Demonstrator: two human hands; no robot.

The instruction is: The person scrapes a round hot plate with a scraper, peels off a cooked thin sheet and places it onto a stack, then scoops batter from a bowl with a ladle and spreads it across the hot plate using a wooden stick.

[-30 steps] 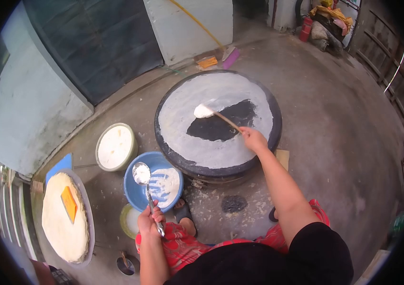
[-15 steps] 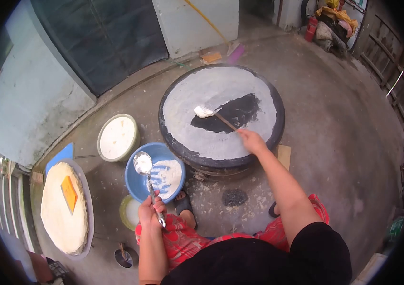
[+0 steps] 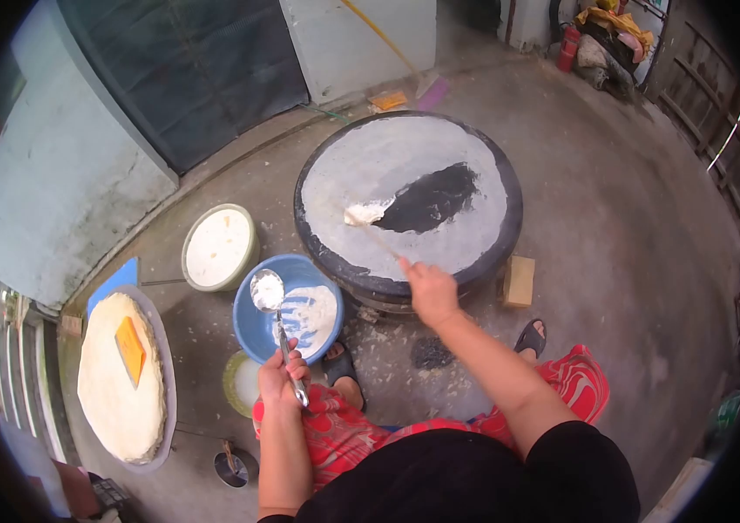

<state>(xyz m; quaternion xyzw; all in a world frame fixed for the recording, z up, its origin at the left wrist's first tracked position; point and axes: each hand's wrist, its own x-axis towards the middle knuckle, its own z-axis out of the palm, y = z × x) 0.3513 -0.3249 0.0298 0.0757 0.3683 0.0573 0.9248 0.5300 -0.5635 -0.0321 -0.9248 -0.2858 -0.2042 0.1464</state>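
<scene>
My right hand [image 3: 431, 292] grips the stick handle of a batter spreader [image 3: 381, 240]. A white lump of batter [image 3: 364, 213] covers the spreader's far end, on the griddle's left-middle part. The large round black griddle [image 3: 511, 231] carries a thin pale batter layer [image 3: 344, 166], with a dark bare patch right of the spreader. My left hand [image 3: 279, 379] is closed round a metal ladle [image 3: 281, 324]. White batter lies in the ladle's bowl, above the blue basin [image 3: 250, 336], which has batter smeared inside.
A pale bowl of white batter [image 3: 217, 248] stands behind the basin. At left lies a stack of pale round sheets [image 3: 117, 401] with an orange scraper [image 3: 130, 349] on top. A greenish bowl [image 3: 235, 383], a small pot [image 3: 232, 469] and a brick-like block [image 3: 519, 281] sit on the floor.
My right hand has moved left and towards me. The spreader has swung left and slightly nearer, and the bare patch's left end has been covered. My left hand still holds the ladle.
</scene>
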